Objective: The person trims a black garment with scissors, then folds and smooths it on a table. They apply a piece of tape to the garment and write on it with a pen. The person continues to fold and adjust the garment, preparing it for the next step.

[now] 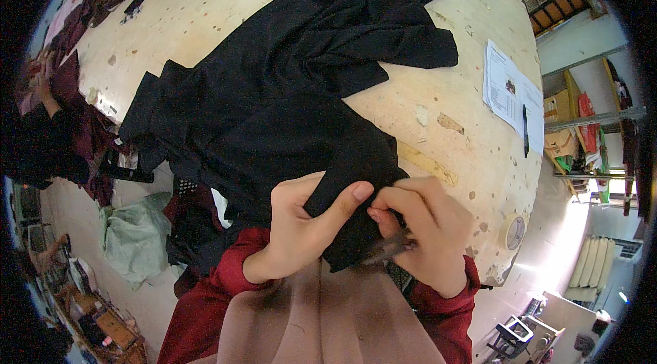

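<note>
A large black garment [280, 124] lies rumpled across the worktable, its near end gathered between my hands. My left hand [304, 220] grips a fold of the cloth, thumb on top pointing right. My right hand [428, 227] is closed just beside it, curled fingertips at the cloth's edge. A dark tool [389, 249], blurred and too unclear to name, sits under those fingers. Just beyond my right hand a pale yellow strip [430, 162] lies on the table.
The worktable [465, 199] holds papers [503, 80], a pen [525, 131] and a tape roll [513, 230] at right. A co-worker's arm [46, 97] handles maroon cloth [85, 138] at far left. A pale sack [137, 234] lies below left; shelves [592, 117] stand right.
</note>
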The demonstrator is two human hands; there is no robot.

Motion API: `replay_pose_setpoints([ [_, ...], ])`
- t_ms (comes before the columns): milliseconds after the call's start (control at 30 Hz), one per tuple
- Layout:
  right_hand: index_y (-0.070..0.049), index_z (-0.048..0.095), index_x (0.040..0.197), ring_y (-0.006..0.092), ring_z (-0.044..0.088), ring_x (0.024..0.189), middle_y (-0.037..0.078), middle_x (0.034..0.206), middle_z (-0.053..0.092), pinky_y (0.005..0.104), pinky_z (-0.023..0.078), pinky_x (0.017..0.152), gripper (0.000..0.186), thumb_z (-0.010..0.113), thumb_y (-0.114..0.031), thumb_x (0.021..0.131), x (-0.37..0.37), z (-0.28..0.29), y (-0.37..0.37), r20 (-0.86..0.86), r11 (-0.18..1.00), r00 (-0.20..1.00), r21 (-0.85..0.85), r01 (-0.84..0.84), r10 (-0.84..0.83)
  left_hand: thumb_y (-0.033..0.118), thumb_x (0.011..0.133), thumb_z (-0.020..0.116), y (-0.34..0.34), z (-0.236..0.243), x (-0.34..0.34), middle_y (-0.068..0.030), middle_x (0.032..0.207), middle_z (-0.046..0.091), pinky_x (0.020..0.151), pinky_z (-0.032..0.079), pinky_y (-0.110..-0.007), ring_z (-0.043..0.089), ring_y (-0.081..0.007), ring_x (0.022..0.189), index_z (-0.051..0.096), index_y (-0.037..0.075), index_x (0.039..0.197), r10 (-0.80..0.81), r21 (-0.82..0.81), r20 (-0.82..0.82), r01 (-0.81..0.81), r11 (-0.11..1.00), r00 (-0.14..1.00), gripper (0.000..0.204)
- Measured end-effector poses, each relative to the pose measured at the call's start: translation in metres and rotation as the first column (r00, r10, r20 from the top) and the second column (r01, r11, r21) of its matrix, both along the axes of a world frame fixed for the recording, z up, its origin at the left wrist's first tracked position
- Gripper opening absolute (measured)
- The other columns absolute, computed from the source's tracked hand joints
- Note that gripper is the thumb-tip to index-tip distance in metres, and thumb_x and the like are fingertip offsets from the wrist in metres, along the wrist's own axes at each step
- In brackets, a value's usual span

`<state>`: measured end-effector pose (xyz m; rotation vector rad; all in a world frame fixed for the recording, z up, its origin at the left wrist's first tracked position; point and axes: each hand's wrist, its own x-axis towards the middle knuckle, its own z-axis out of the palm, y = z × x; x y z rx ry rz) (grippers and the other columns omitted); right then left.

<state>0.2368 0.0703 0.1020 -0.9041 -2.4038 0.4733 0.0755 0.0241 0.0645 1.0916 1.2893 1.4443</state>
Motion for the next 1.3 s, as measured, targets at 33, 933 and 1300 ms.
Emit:
replay_pose_setpoints([
  [33,-0.009,0.061,0.093,0.0192,0.057,0.069,0.005,0.091,0.056,0.0311,0.047,0.057,0.037,0.07,0.005,0.06,-0.001,-0.004,0.0,-0.03,0.999,0.999,-0.027,0.023,-0.023,0.014,0.09,0.065,0.001,-0.002,-0.001,-0.0032,0.069,0.065,0.052,0.043,-0.022,0.055,-0.0046,0.062,0.067,-0.004,0.083,-0.015,-0.002,0.015,0.015,1.0,1.0,0.02],
  [933,-0.007,0.052,0.099,0.0227,0.056,0.074,0.008,0.094,0.052,0.0318,0.045,0.059,0.043,0.067,0.006,0.061,-0.009,-0.038,0.001,-0.151,0.992,0.98,-0.006,0.13,-0.129,0.015,0.092,0.063,0.002,-0.009,0.002,-0.0011,0.068,0.063,0.051,0.041,-0.022,0.052,-0.0035,0.06,0.066,-0.003,0.08,-0.009,-0.013,0.01,0.009,1.0,1.0,0.021],
  [1300,-0.008,0.071,0.092,0.0144,0.058,0.072,0.006,0.086,0.062,0.0242,0.043,0.06,0.021,0.079,-0.006,0.073,0.01,-0.007,0.006,-0.34,0.934,0.907,-0.333,0.129,-0.247,0.014,0.091,0.065,-0.005,-0.005,0.0,-0.0022,0.075,0.067,0.055,0.046,-0.021,0.058,-0.0047,0.066,0.067,-0.004,0.086,-0.033,-0.014,0.177,0.036,0.999,0.984,0.019],
])
